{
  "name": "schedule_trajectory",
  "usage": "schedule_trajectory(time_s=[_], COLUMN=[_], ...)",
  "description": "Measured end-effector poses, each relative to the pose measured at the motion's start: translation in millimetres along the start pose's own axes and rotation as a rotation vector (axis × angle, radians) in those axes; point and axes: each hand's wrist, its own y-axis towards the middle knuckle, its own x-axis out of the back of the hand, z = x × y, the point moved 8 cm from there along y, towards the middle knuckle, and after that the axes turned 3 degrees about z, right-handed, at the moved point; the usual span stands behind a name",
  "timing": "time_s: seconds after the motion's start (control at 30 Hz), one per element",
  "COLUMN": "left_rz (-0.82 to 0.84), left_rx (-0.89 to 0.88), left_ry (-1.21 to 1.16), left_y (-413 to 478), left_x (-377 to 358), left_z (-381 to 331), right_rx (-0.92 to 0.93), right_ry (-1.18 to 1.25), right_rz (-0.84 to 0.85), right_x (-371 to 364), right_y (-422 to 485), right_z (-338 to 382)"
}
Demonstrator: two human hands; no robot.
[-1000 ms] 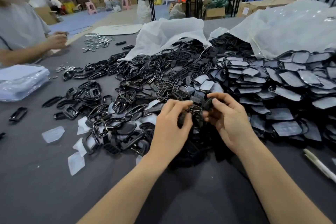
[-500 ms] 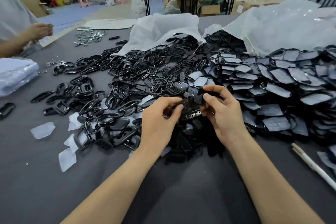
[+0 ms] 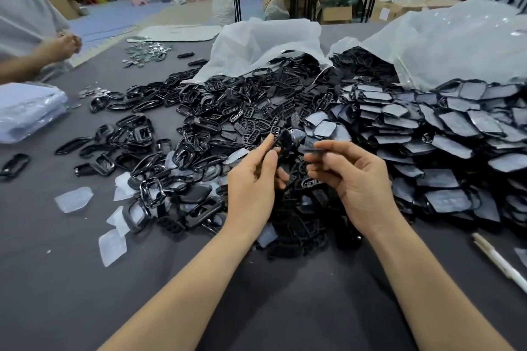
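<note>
Sticking from left hand (image 3: 253,179): black part (image 3: 284,141)

Left hand (image 3: 252,179) and right hand (image 3: 359,179) face each other, forearms extended, fingers (image 3: 262,149) pinching.

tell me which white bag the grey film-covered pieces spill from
The larger bag on the right; the smaller one left of it spills bare black frames.

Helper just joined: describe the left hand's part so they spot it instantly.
Find the heap of black plastic parts. At its front the left hand pinches a glossy black piece beside the thin flat piece in the right hand. Its neighbours lie loose; it is held aloft.
</note>
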Motion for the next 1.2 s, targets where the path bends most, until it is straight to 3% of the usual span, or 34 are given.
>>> schedule_trajectory(time_s=[0.17,0.53,0.97,1.2], left_rz=[0.033,0.094,0.196,0.225], left_rx=[-0.011,-0.020,0.160,0.192], left_ry=[0.025,0.078,-0.308,-0.340], left_y=[0.2,-3.2,-5.6,-4.5], left_x=[-1.4,-8.0,-22.2,-25.5], left_z=[1.4,-3.8,1.0,4.9], right_rx=[0.006,-0.101,-0.101,-0.105], right_ry=[-0.169,-0.112,-0.187,-0.175], right_rz=[-0.079,-0.016,-0.117,-0.127], right_x=[7.3,-10.2,-3.1,-0.4], right_y=[0.5,-6.2,-6.5,-4.7], right_z=[-0.1,-10.8,-10.2,-11.5])
